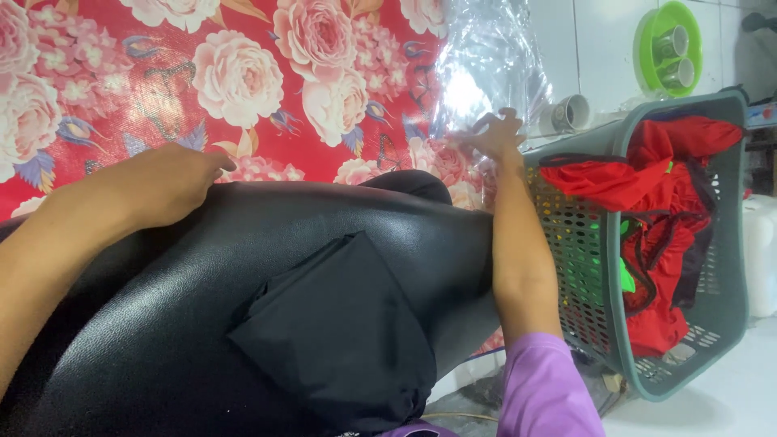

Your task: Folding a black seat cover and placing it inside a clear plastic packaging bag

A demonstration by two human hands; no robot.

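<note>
We see a black leather-look garment [243, 324] spread wide across the floral cloth, its grained surface glossy and mostly smooth. A matte black fabric pocket flap [340, 324] lies on it, angled, corners slightly lifted.

head camera, looking down, close up

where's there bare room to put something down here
Free: the flowered red cloth above the left hand, and the white floor below the grey basket. Crowded: the black leather-like sheet fills the middle, the basket brims with red clothes, and the right hand presses on clear plastic.
</note>
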